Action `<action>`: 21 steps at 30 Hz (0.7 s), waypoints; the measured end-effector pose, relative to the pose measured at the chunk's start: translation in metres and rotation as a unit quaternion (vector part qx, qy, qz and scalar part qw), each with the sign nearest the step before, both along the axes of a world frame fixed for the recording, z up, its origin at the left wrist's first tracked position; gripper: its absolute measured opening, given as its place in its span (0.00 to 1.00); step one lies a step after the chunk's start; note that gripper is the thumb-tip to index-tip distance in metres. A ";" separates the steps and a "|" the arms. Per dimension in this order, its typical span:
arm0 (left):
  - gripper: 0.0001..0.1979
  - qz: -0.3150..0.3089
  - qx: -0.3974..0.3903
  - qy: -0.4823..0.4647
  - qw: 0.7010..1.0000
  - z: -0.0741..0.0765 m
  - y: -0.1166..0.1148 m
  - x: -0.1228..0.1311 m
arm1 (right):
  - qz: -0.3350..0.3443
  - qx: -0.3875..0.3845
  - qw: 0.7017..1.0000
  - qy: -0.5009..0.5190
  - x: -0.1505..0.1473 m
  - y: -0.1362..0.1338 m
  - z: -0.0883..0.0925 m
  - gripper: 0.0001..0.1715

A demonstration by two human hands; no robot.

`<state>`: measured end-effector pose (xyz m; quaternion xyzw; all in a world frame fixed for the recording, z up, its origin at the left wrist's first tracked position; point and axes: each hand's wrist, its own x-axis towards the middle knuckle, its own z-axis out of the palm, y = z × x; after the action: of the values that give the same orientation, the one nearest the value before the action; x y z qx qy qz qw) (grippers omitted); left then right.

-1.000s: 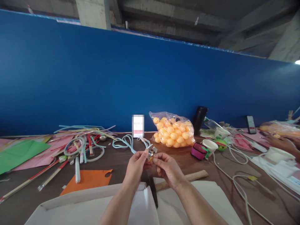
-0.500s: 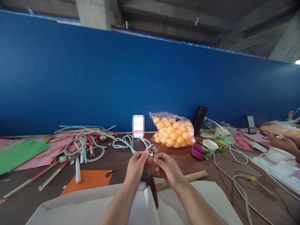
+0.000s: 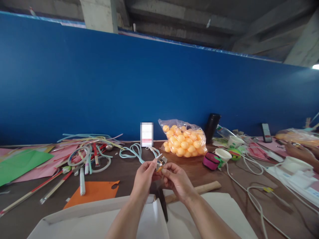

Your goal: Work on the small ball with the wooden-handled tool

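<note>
Both my hands are raised over the brown table, pinching one small ball (image 3: 160, 164) that is partly shiny silver and partly orange. My left hand (image 3: 144, 177) grips it from the left with fingertips closed. My right hand (image 3: 175, 179) pinches it from the right. A light-blue strip (image 3: 153, 153) runs from the ball back to a coil (image 3: 131, 151) on the table. Behind the ball lies a clear bag of orange balls (image 3: 184, 139).
A white tray (image 3: 99, 219) and a wooden-handled tool (image 3: 199, 190) lie under my arms. Coloured strips, markers and paper sheets (image 3: 82, 156) cover the left. Cups, a pink case (image 3: 211, 160) and white cables (image 3: 254, 192) lie right, where another person's hand (image 3: 297, 151) rests.
</note>
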<state>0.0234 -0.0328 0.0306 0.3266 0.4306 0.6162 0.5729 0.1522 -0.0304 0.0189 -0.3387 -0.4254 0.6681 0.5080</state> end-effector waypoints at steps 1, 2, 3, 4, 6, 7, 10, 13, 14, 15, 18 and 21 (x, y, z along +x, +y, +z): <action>0.20 -0.011 0.003 -0.007 1.000 -0.001 0.000 0.000 | -0.001 0.001 1.000 -0.001 0.000 0.000 0.000 0.17; 0.19 -0.020 0.006 -0.013 1.000 -0.002 0.001 -0.001 | -0.003 0.001 1.000 -0.002 0.000 0.000 0.000 0.17; 0.19 -0.025 0.009 -0.018 0.999 -0.002 0.001 -0.001 | -0.005 0.001 1.000 -0.003 0.000 0.000 0.000 0.17; 0.19 -0.024 0.010 -0.019 0.999 -0.003 0.001 -0.001 | -0.006 0.003 1.000 -0.004 0.000 0.000 0.000 0.17; 0.19 -0.025 0.010 -0.019 0.999 -0.004 0.002 -0.002 | -0.007 0.008 1.000 -0.007 0.000 0.000 -0.002 0.16; 0.19 -0.026 0.009 -0.019 0.999 -0.004 0.002 -0.002 | -0.008 0.014 1.000 -0.008 0.000 0.000 -0.002 0.16; 0.19 -0.029 0.010 -0.020 0.999 -0.004 0.002 -0.002 | -0.009 0.021 1.000 -0.010 0.000 0.001 -0.004 0.15; 0.18 -0.032 0.017 -0.020 0.999 -0.004 0.002 -0.002 | -0.010 0.018 1.000 -0.008 -0.001 0.001 -0.004 0.15; 0.18 -0.032 0.018 -0.019 0.999 -0.004 0.002 -0.002 | -0.011 0.017 1.000 -0.008 -0.001 0.001 -0.003 0.15; 0.18 -0.031 0.019 -0.017 0.999 -0.004 0.002 -0.002 | -0.013 0.017 1.000 -0.008 -0.001 0.000 -0.003 0.16; 0.19 -0.031 0.024 -0.016 0.999 -0.004 0.002 -0.002 | -0.017 0.015 1.000 -0.003 -0.002 0.000 -0.002 0.16; 0.19 -0.030 0.026 -0.019 0.999 -0.005 0.001 -0.001 | -0.023 0.017 1.000 0.002 -0.002 -0.001 -0.001 0.16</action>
<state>0.0219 -0.0316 0.0257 0.3426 0.3939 0.6154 0.5905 0.1500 -0.0312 0.0174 -0.3382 -0.4280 0.6497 0.5294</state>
